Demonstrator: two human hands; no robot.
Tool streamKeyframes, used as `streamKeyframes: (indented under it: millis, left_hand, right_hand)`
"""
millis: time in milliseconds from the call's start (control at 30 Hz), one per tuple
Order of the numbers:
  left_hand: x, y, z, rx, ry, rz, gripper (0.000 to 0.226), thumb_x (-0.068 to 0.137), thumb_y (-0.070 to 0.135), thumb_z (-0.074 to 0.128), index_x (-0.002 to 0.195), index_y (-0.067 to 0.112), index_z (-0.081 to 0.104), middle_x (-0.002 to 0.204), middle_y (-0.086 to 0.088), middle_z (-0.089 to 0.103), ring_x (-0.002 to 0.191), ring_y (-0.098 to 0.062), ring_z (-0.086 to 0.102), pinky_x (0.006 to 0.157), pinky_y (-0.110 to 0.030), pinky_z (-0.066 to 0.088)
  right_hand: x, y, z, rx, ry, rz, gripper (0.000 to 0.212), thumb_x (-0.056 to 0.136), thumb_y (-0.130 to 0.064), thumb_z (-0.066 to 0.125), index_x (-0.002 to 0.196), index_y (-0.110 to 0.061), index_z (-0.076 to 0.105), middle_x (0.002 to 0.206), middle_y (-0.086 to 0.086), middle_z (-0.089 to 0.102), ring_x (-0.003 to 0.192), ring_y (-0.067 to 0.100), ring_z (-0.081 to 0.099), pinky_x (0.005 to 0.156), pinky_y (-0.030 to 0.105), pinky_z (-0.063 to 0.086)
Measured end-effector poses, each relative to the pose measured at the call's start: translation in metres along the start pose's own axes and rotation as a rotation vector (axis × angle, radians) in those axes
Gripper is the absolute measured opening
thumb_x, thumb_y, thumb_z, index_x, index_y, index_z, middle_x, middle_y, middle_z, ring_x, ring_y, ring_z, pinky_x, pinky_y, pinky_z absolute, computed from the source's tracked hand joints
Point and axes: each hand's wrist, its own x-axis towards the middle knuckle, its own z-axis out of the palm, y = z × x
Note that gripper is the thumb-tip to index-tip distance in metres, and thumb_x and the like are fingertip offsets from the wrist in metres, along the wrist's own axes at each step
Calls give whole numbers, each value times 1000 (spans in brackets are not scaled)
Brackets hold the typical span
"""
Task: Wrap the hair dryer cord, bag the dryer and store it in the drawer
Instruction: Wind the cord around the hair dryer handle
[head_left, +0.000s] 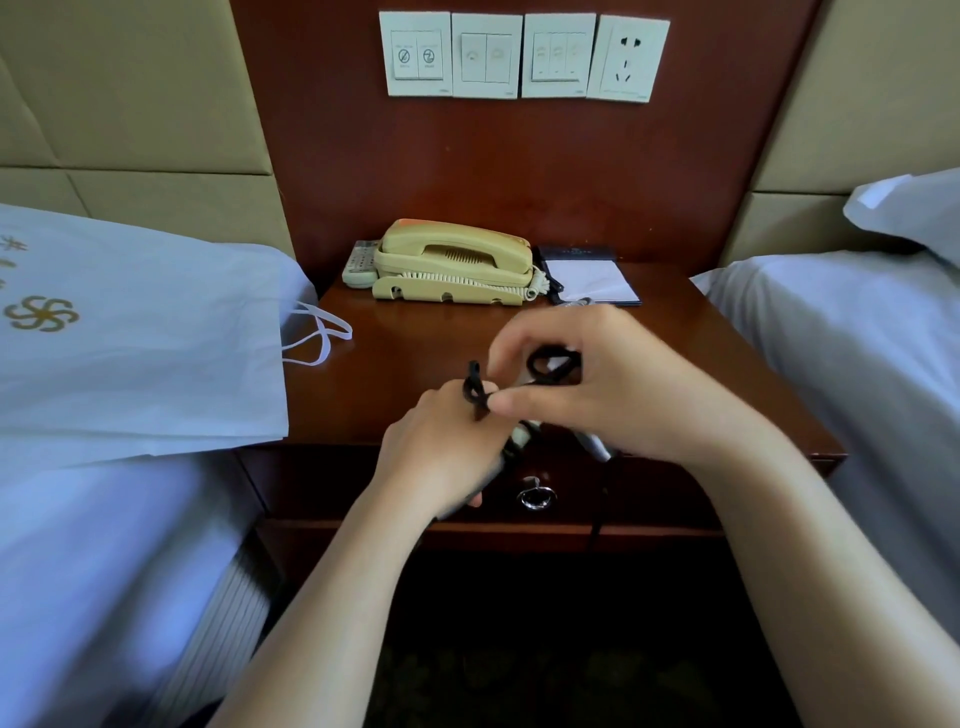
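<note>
— What sits on the brown wooden surface (415, 338)?

— An old yellow phone (452, 262) with a curly wire sits at the back. A grey remote (358, 265) lies just beside it on the left. A white notepad (589, 280) in a dark holder lies on its right.

— And on the wall?

— Three white switch plates (487, 54) in a row, then a white plug socket (627, 58).

— And at the sides?

— A left bed (78, 545) and a right bed (857, 338), both with white sheets. The right one has a pillow (914, 208).
</note>
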Motion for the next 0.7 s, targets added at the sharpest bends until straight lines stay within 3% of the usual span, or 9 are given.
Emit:
streamKeyframes:
  millis: [100,167,267,367,467,533,600,700]
  left_hand:
    - [-2,-3,-2,-36,39,76,39,88,46,31,65,20,48,57,-5,53,61,-33,67,65,-38,50]
    - [-4,-5,-5,-66,30,113,36,90,44,32,68,22,50,60,-4,54,53,-29,67,58,-33,46]
    - [-5,-7,-9,-47,10,152,35,92,42,33,64,27,48,59,-3,57,42,-22,65,54,-29,44]
    - [-6,-12,-7,7,-37,164,42,93,41,35,54,27,42,46,2,48,38,-19,59,50,-27,37]
    - [-4,-18,-6,-96,-125,149,45,93,38,37,50,24,34,38,2,37,35,-21,55,48,-30,40]
    - [-3,-19,-6,-212,-199,139,43,94,36,39,55,19,33,42,1,37,36,-25,56,47,-34,42]
    - [-4,-17,-7,-287,-251,120,39,95,32,41,61,13,36,48,-9,36,35,-25,53,42,-30,41]
    - [-6,-17,-6,-368,-312,108,35,95,28,41,65,9,40,54,-19,44,35,-26,51,40,-26,39]
  right_hand:
    - [-4,11,-15,-131,144,81,22,71,-41,74,84,-29,61,62,-17,57,59,2,51,54,12,36]
    - [-5,16,-19,-126,220,97,17,73,-40,72,79,-26,62,51,-15,53,48,5,44,46,15,27]
    - [-5,21,-20,-108,271,85,14,79,-37,68,80,-23,68,67,-7,67,61,7,57,59,29,43]
    - [-4,33,-21,-23,350,90,3,81,-31,69,80,-28,69,75,-7,71,75,8,67,71,35,54]
    - [-4,52,-22,74,424,109,13,83,-27,69,70,-30,68,66,-10,68,64,1,61,62,25,48]
    - [-4,61,-21,138,436,124,19,85,-22,67,66,-19,67,59,-7,62,57,1,52,57,19,40]
    - [-5,69,-23,190,450,148,26,86,-18,64,62,-10,65,52,-8,59,53,0,48,54,15,36]
    - [-9,81,-26,201,451,185,33,88,-20,62,57,-8,61,53,13,53,53,10,42,52,21,31]
